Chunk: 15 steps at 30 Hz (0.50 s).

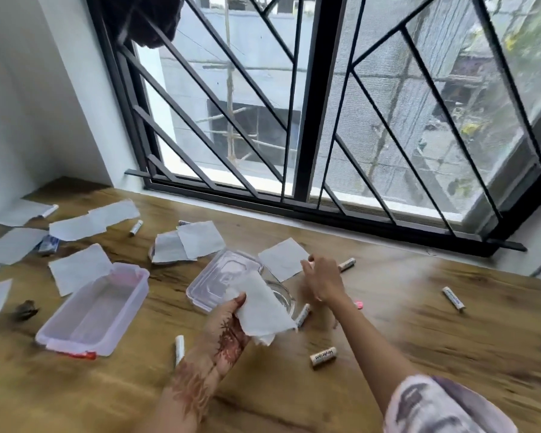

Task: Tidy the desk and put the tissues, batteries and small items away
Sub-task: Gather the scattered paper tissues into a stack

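Observation:
My left hand holds a few white tissues above the wooden desk. My right hand reaches over a flat white tissue, fingers spread, blurred by motion. An open clear plastic box stands at the left, its clear lid lying beside a small glass dish. Several white batteries lie scattered: one near my right forearm, one at the right, one by my left wrist. More tissues lie across the left half of the desk.
A barred window runs along the desk's far edge. A small pink item lies by my right forearm. A dark brown scrap sits at the left edge. A blue-and-white packet peeks from under tissues at the far left.

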{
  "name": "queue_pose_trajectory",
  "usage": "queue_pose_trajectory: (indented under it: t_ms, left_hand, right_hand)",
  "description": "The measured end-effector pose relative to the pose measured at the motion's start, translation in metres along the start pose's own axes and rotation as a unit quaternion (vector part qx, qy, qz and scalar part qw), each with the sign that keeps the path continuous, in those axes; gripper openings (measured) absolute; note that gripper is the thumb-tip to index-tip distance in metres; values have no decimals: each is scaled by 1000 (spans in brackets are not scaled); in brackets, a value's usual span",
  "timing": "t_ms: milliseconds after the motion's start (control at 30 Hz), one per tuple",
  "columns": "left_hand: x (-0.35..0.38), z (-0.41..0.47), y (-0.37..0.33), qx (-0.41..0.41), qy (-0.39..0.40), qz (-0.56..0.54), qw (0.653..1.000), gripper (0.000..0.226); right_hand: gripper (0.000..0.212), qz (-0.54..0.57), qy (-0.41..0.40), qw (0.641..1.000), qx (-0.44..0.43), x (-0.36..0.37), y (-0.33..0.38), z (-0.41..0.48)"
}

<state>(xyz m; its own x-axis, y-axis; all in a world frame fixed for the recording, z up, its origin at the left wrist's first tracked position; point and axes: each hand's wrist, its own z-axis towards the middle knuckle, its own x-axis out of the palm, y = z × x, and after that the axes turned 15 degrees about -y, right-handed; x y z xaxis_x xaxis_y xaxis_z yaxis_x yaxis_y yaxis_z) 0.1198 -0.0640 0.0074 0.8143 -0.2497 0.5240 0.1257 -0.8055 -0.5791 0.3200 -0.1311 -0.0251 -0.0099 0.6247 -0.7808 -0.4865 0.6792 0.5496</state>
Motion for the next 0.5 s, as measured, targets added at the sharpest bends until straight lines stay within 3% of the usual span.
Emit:
queue_pose_trajectory:
  t_ms: [200,333,400,500]
  left_hand:
    - [-11,2,-14,2,-50,10,999,32]
    - [-21,6,-17,12,-48,-1,999,26]
    - [-25,7,-17,11,-44,-11,999,23]
    - [-32,7,-17,20,-38,-17,999,20]
  right_hand:
    - [36,-113,-20,993,10,26,4,14]
    - [27,-113,-47,992,37,37,4,17]
    - [23,-60,-53,994,75,39,3,20]
    - [18,107,-74,980,153,30,13,19]
